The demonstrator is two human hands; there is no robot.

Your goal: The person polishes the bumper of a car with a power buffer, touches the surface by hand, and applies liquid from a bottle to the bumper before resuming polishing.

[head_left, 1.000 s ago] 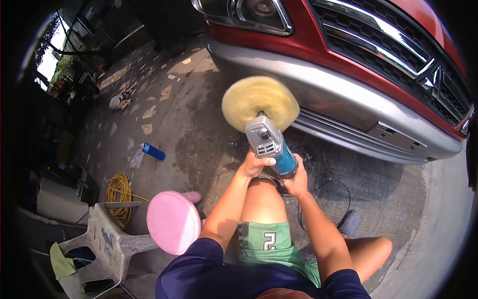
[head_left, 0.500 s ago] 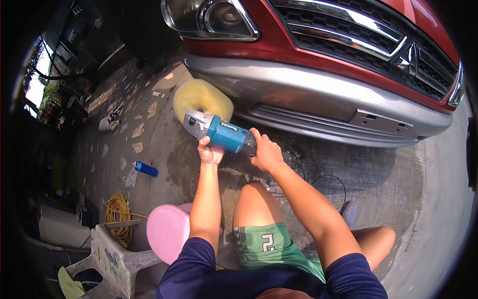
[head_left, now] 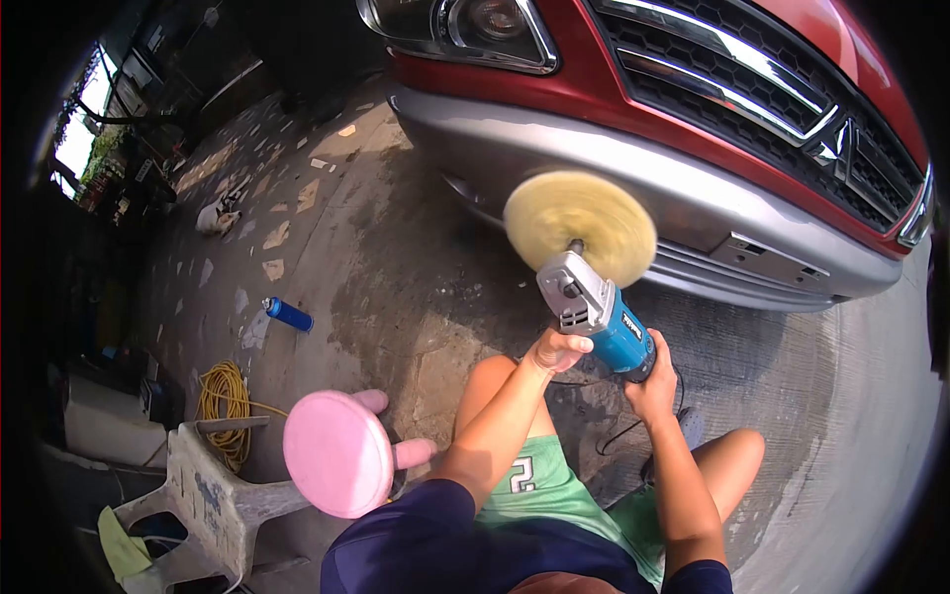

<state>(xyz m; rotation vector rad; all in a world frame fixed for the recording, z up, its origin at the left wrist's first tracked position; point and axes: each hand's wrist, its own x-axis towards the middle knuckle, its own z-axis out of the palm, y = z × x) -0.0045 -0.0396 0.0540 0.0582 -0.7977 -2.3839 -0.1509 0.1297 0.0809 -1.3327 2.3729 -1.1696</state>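
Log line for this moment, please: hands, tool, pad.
left hand: grips polisher near head | right hand: grips rear handle | yellow pad: blurred, at silver bumper, contact unclear | nearby: pink disc beside plastic chair

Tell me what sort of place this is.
Probably an outdoor car-detailing spot, perhaps a driveway. A red car stands on concrete ground, the left hand and right hand hold a polisher, its yellow pad by the silver bumper, and a coiled yellow cord lies nearby.

Both hands grip the blue polisher (head_left: 601, 317), left hand (head_left: 560, 350) forward, right hand (head_left: 650, 388) behind; yellow pad (head_left: 580, 226) blurred against the silver bumper (head_left: 693, 198).
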